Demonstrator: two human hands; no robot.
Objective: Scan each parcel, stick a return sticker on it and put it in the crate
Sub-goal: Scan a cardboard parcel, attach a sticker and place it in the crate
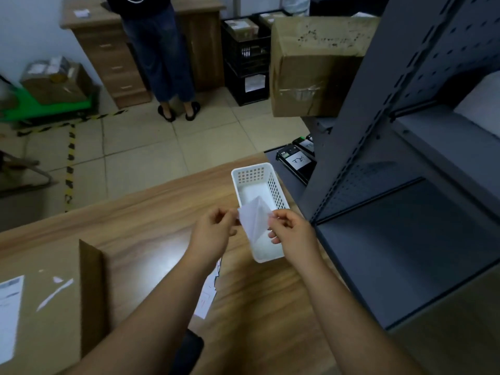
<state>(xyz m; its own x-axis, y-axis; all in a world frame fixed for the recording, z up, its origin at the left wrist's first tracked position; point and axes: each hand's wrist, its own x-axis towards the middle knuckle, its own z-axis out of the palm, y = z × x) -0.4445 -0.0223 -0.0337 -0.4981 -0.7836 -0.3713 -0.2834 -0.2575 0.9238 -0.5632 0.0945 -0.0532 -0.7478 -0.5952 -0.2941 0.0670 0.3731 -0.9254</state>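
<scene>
Both hands hold a white return sticker (254, 220) above the near end of a white perforated basket (266, 180) on the wooden table (151, 220). My left hand (213, 230) pinches the sticker's left edge. My right hand (290, 232) pinches its right edge, and the sheet is bent apart between them. A brown cardboard parcel (51, 301) with a white shipping label lies on the table at the lower left. A dark scanner-like object (189, 350) lies under my left forearm, mostly hidden.
A grey metal shelving unit (405, 185) stands right of the table, with a large cardboard box (313, 69) on it. Black crates (246, 58) holding parcels stand on the floor behind. A person (159, 50) stands at a wooden cabinet. Loose printed slips (208, 290) lie on the table.
</scene>
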